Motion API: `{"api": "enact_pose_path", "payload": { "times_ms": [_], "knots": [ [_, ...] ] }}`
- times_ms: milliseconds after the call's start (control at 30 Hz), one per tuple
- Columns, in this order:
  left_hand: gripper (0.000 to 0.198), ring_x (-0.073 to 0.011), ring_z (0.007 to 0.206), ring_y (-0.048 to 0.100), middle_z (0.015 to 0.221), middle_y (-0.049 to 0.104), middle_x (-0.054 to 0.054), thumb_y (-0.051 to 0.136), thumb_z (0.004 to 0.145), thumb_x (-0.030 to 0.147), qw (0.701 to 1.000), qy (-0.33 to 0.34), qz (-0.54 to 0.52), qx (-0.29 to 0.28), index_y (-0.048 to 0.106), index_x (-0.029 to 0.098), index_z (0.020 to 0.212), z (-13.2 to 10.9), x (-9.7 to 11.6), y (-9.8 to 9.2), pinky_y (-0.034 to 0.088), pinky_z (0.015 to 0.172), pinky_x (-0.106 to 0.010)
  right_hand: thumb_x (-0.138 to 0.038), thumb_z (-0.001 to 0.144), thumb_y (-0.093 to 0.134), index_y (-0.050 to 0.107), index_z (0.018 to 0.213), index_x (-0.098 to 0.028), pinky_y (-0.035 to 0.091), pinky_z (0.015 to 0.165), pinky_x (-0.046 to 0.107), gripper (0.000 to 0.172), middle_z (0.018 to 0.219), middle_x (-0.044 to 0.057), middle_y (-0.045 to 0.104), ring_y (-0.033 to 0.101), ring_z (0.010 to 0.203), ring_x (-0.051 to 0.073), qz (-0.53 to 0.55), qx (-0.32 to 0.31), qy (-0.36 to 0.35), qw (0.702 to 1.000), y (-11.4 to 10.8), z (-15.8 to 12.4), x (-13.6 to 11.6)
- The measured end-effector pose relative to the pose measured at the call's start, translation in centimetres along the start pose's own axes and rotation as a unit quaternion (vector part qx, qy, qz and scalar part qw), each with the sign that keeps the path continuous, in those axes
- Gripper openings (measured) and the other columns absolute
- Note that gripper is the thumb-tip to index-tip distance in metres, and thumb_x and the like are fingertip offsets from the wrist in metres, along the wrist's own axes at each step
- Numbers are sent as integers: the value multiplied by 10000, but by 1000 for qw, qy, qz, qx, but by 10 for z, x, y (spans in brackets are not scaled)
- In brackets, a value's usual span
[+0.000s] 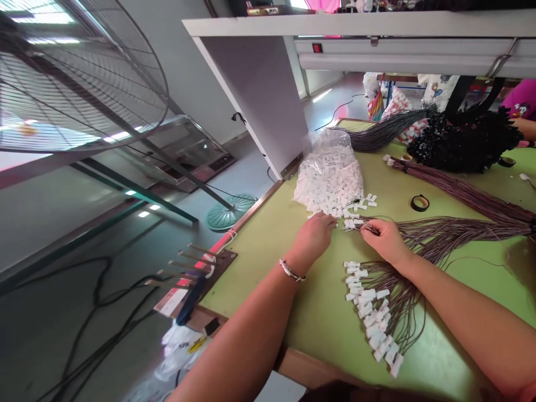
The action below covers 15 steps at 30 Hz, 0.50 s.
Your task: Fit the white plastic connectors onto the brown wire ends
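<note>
My left hand [314, 237], with a bracelet on its wrist, is at the front edge of a pile of white plastic connectors. Its fingers are pinched, and a small white piece that looks like a connector shows at the tips. My right hand [384, 240] is closed round the ends of several thin brown wires [435, 228]. White connectors [353, 223] sit at the wire ends just left of that hand. Behind my left hand stands a clear plastic bag [330, 162] full of such connectors, some spilled out. Nearer me lies a fanned row of wires with white connectors fitted [368, 307].
A roll of black tape [419, 202] lies beyond my right hand, near another brown wire bundle [456, 187]. Grey wires [385, 131] and a black sequined bag [464, 137] are farther back. A pegged board [209, 273] is at the table's left edge; a fan [84, 84] stands left.
</note>
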<state>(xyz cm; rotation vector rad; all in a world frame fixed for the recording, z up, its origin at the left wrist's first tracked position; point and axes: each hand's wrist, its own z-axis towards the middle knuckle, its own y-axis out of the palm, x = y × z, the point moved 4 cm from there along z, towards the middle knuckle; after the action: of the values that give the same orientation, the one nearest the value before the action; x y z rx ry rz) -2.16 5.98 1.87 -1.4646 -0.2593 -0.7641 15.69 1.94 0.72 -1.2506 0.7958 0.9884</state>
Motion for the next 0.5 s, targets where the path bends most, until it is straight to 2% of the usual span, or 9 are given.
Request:
{"api": "enact_pose_path", "payload": {
  "times_ms": [67, 100, 167, 233, 333, 500],
  "knots": [
    [205, -149, 634, 549, 769, 598, -59, 473, 830, 268, 992, -53, -113, 7, 643, 153, 836, -2, -1, -4, 462, 623, -282, -320, 706, 520, 431, 531, -180, 247, 492, 224, 242, 528, -51, 310, 274, 520, 81, 19, -3, 25, 1000, -1, -1, 0],
    [207, -122, 557, 515, 709, 573, -35, 480, 832, 290, 979, -86, -186, -4, 629, 149, 857, -4, -1, -3, 442, 558, -259, -323, 697, 523, 435, 530, -179, 240, 485, 223, 237, 521, -53, 307, 268, 515, 80, 27, -4, 37, 999, -1, -1, -1],
    [222, -77, 452, 440, 617, 519, 6, 507, 828, 332, 934, -137, -327, -46, 608, 141, 879, -8, 3, 3, 379, 457, -214, -318, 680, 527, 457, 534, -176, 232, 476, 221, 215, 508, -57, 316, 266, 506, 79, 36, -4, 53, 998, -3, -2, -1],
    [237, -53, 426, 415, 589, 504, 22, 560, 805, 354, 890, -154, -421, -85, 600, 131, 877, -11, 9, 11, 331, 414, -183, -297, 667, 525, 483, 543, -172, 241, 475, 218, 181, 500, -57, 338, 280, 501, 79, 34, -7, 51, 998, -4, -2, -2],
    [256, -44, 427, 433, 569, 519, 30, 654, 748, 350, 853, -169, -480, -116, 581, 137, 870, -13, 14, 19, 310, 391, -159, -258, 654, 516, 499, 550, -170, 256, 477, 215, 138, 500, -54, 370, 307, 500, 81, 18, -8, 34, 999, -5, -3, -3],
    [288, -29, 416, 436, 560, 537, 26, 701, 714, 369, 839, -173, -499, -127, 535, 135, 739, -12, 13, 23, 304, 376, -147, -231, 663, 505, 527, 559, -169, 268, 480, 216, 123, 511, -43, 380, 322, 514, 87, -25, 13, 0, 1000, -5, -6, -4]
  ]
}}
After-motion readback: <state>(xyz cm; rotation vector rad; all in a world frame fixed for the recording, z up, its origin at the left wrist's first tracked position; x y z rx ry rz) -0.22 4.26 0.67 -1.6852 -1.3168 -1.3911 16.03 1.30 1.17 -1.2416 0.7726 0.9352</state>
